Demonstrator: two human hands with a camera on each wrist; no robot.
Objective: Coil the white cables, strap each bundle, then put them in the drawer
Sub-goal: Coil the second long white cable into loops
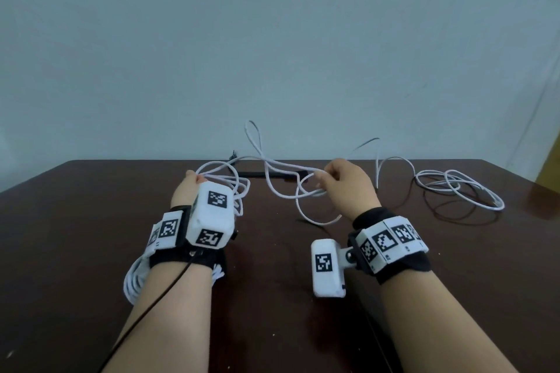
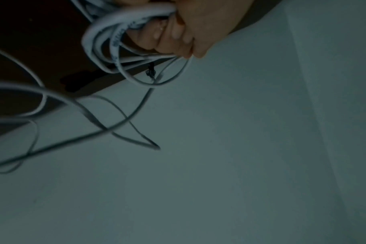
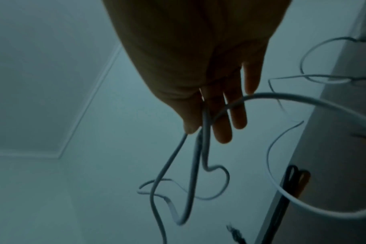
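Dark brown table (image 1: 272, 312) up against a plain pale wall, and a long white cable (image 1: 272, 166) is strung in the air between both hands. Left hand (image 1: 188, 191) has its fingers curled round a bunch of coiled loops (image 2: 107, 41), while the right hand (image 1: 348, 188) pinches a strand between thumb and fingers with slack looping down under it. Off to the right a second white cable (image 1: 460, 188) lies loose on the table, a black strap (image 1: 266, 174) lies flat near the back edge, and another white bundle (image 1: 135, 278) peeks out under the left forearm.

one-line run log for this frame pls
left hand: grips coiled loops of white cable | right hand: pinches loose strand | second cable: loose on table
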